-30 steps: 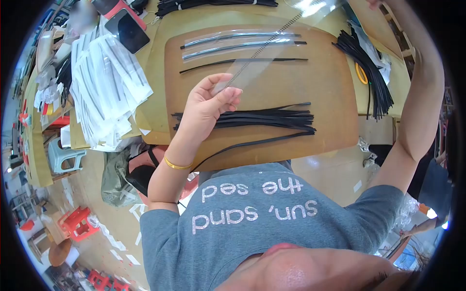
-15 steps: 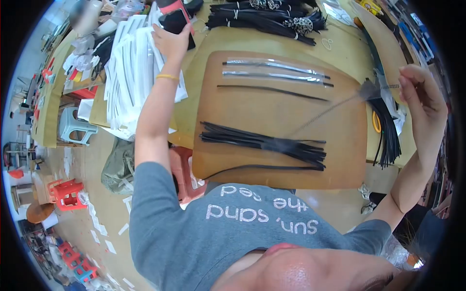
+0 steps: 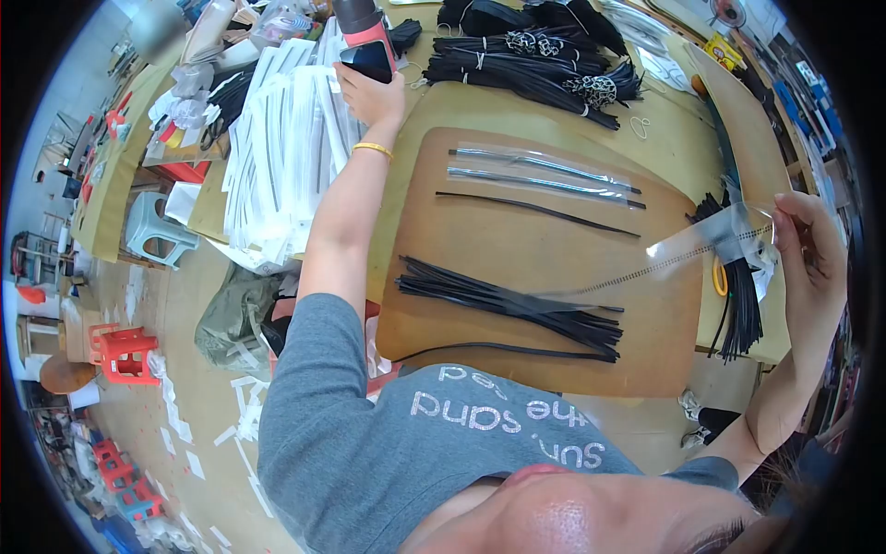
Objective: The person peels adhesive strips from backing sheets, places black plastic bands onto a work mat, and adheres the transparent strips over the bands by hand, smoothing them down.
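Observation:
My left hand [image 3: 375, 102] reaches to the far side of the table, its fingers against the lower edge of a dark-screened, phone-like device [image 3: 367, 63] in front of a pink and grey cylinder [image 3: 358, 15]. Whether it grips the device I cannot tell. On the right, my right hand [image 3: 812, 242] pinches the end of a long clear plastic strip [image 3: 666, 266] with a dark dotted line along it. The strip slants down to a bundle of black cords [image 3: 517, 294] on a brown mat [image 3: 517, 374]. A single black cord [image 3: 540, 210] and clear sleeves with dark cords [image 3: 544, 174] lie farther back.
Long white strips [image 3: 281, 152] are piled to the left. Tied black bundles [image 3: 535, 60] lie at the back. At the right table edge hang more black cords [image 3: 736, 314], beside orange scissor handles [image 3: 720, 275]. Stools [image 3: 127, 355] stand on the floor at left.
The whole view has shifted, with the table lower and further right in it. The clear strip now shows sharply, still pinched in my right hand. My left hand stays by the dark-screened device.

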Motion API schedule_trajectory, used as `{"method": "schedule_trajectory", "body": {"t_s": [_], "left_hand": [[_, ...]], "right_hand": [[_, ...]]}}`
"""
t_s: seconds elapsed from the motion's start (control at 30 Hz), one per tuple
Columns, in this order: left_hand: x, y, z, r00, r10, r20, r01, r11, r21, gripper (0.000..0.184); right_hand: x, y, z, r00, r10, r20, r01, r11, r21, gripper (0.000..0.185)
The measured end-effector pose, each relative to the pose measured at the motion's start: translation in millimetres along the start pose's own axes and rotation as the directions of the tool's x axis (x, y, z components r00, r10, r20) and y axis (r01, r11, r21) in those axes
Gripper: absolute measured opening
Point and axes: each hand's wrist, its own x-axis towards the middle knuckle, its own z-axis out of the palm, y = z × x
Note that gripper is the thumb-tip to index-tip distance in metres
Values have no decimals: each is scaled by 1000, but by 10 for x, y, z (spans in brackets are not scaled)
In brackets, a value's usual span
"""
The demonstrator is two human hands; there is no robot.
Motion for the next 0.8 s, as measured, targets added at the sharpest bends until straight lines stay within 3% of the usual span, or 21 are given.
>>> {"method": "schedule_trajectory", "body": {"t_s": [0.07,0.13,0.2,0.23,0.3,0.4,0.5,0.6,0.7,0.8], "left_hand": [[-71,-35,-102,998,59,22,-59,998,-24,115],[-41,-271,-158,976,216,17,-216,976,-25,114],[1,-492,-347,941,325,95,-328,944,19,105],[17,-597,-487,894,425,140,-439,894,90,87],[51,-640,-785,788,567,240,-615,742,266,69],[240,-721,-1060,558,738,380,-819,414,398,62],[404,-806,-1070,382,827,412,-920,296,258,62],[576,-870,-1025,234,793,563,-956,83,280,58],[702,-810,-983,309,816,488,-923,134,361,57],[694,-666,-990,654,743,141,-681,498,537,58]], "right_hand": [[-32,47,-12,1000,4,-7,-4,1000,5,16],[-69,105,0,999,16,-38,-17,999,-38,16],[-74,77,-58,998,-69,2,68,976,-209,16],[-66,69,-84,994,-110,28,113,951,-289,16],[-64,125,-77,991,-132,13,130,955,-266,16],[-61,166,-53,996,-92,-14,86,968,-235,16],[-51,117,-20,999,-30,-43,22,982,-190,15],[-32,40,-27,990,-143,-15,136,965,-222,13],[-65,-2,-77,993,-121,7,118,957,-263,12],[-91,-94,-83,990,-138,-5,130,943,-307,12]]}}
